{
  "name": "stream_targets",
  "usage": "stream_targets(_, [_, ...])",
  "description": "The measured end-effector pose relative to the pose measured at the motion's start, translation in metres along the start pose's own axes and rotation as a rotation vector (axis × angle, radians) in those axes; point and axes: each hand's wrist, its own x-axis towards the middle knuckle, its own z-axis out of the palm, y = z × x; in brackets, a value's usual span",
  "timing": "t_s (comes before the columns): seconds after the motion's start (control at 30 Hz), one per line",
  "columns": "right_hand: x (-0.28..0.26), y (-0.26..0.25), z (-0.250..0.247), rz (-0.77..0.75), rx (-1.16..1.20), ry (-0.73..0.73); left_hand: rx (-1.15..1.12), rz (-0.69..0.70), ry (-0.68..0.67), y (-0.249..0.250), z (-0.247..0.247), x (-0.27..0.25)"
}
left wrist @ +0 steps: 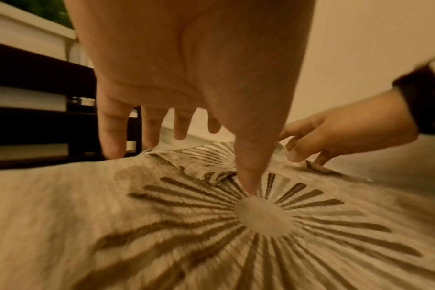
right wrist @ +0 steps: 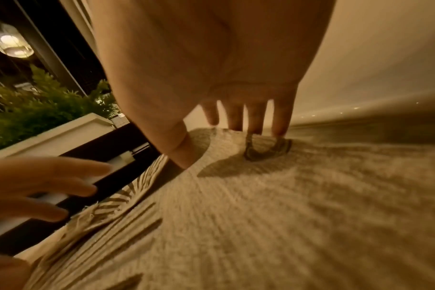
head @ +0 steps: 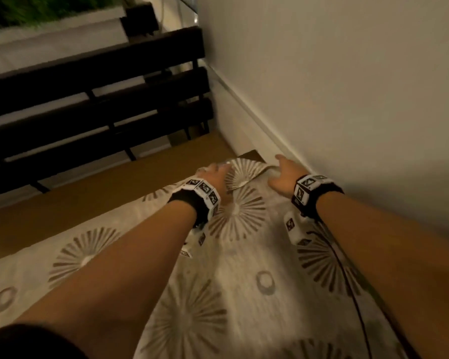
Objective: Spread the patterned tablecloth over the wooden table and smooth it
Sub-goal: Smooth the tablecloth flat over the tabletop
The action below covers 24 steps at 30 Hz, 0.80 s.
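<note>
A cream tablecloth (head: 231, 281) with brown sunburst prints lies over the near and right part of the wooden table (head: 114, 193). A bare strip of wood shows along the left and far side. At the far corner a flap of cloth (head: 244, 169) is folded back and rumpled. My left hand (head: 213, 172) reaches to that flap with its fingers straight. In the left wrist view its thumb (left wrist: 249, 176) presses the cloth (left wrist: 261, 225). My right hand (head: 283, 174) is just right of the flap. Its straight fingertips (right wrist: 256, 121) touch the cloth (right wrist: 261, 215) near the wall.
A pale wall (head: 347, 86) with a baseboard runs close along the table's right side. A dark slatted bench (head: 96, 99) stands beyond the far edge, with a white ledge and green plants (head: 24, 9) behind it. A black cable (head: 347, 281) trails from my right wrist over the cloth.
</note>
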Motion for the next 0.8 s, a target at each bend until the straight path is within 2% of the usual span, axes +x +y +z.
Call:
stream_targets(0.03, [0.002,0.004,-0.001,-0.029,0.032,-0.062,0.072,-0.006,-0.035,0.003,0.002,0.008])
stream_targets(0.1, [0.005,0.01,0.0,-0.106,0.005,-0.089,0.169,-0.026,-0.083,0.007,0.005,0.019])
stream_targets(0.23, [0.012,0.022,0.004,-0.169,0.112,-0.109,0.16,0.02,-0.037,0.019,-0.007,0.025])
stream_targets(0.3, [0.015,0.024,0.002,-0.193,0.207,-0.113,0.265,0.035,-0.056,0.018,-0.016,0.028])
stream_targets(0.37, [0.016,0.028,-0.002,-0.194,0.349,-0.126,0.377,-0.019,-0.081,0.016,-0.032,0.038])
stream_targets(0.43, [0.019,0.034,-0.008,-0.16,0.503,-0.152,0.39,-0.085,-0.041,0.02,-0.055,0.049])
stream_targets(0.5, [0.022,0.04,-0.015,-0.129,0.55,-0.122,0.187,-0.127,0.113,0.029,-0.078,0.063])
stream_targets(0.57, [0.024,0.04,-0.017,-0.138,0.54,-0.086,-0.164,-0.125,0.282,0.041,-0.089,0.08])
stream_targets(0.6, [0.024,0.039,-0.017,-0.15,0.468,-0.058,-0.373,-0.074,0.282,0.046,-0.091,0.085])
stream_targets(0.63, [0.024,0.038,-0.018,-0.156,0.351,-0.028,-0.542,-0.027,0.216,0.053,-0.089,0.086])
stream_targets(0.67, [0.023,0.037,-0.019,-0.145,0.225,-0.012,-0.593,-0.004,0.129,0.056,-0.081,0.091])
stream_targets(0.7, [0.021,0.036,-0.02,-0.125,0.117,-0.014,-0.532,-0.01,0.041,0.059,-0.072,0.094])
stream_targets(0.77, [0.02,0.035,-0.018,-0.097,-0.042,-0.065,-0.274,-0.061,-0.114,0.063,-0.054,0.096])
stream_targets(0.8, [0.021,0.033,-0.017,-0.105,-0.094,-0.085,-0.14,-0.075,-0.145,0.061,-0.047,0.095])
